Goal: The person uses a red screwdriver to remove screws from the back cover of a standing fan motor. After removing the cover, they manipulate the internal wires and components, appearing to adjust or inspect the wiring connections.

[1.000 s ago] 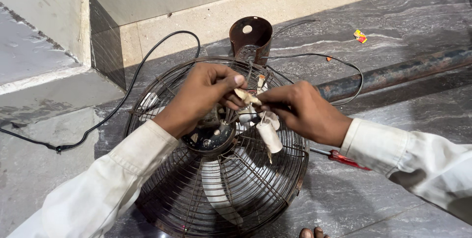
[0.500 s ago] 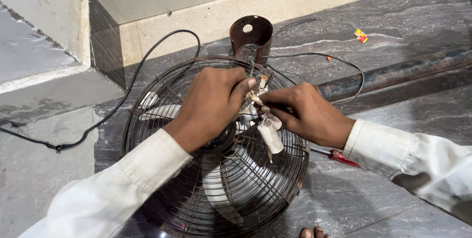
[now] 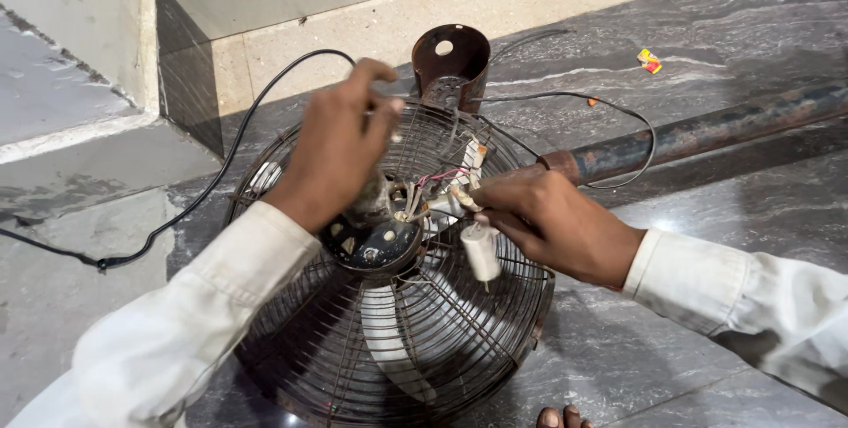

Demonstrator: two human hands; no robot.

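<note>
while we watch: fan [image 3: 389, 304] lies flat on the stone floor [image 3: 671, 366], cage up
left hand [image 3: 340, 145]: lifted above the hub, fingers loosely curled, holding nothing that we can see
right hand [image 3: 552, 220]: pinching the small wires [image 3: 442, 194], white capacitor [image 3: 481, 251] dangling
handling: we judge wires thin, fragile; cage stiff
nearby: black cord [image 3: 221, 172], rusty pipe [image 3: 707, 132]

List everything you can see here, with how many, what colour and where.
Fan guard: one, dark rusty wire, lying flat on the floor, centre.
Motor hub: one, dark metal, middle of the guard.
Capacitor: one, white cylinder, hanging under the right hand.
Wires: several, pink and white, above the hub.
Bracket: one, rusty brown, behind the guard.
Pipe: one, rusty, right.
Cable: one, black, left.
Scrap: one, red-yellow, upper right.
Floor: grey marble.
Left hand: lifted over the hub, blurred.
Right hand: fingers on the wiring.
</note>
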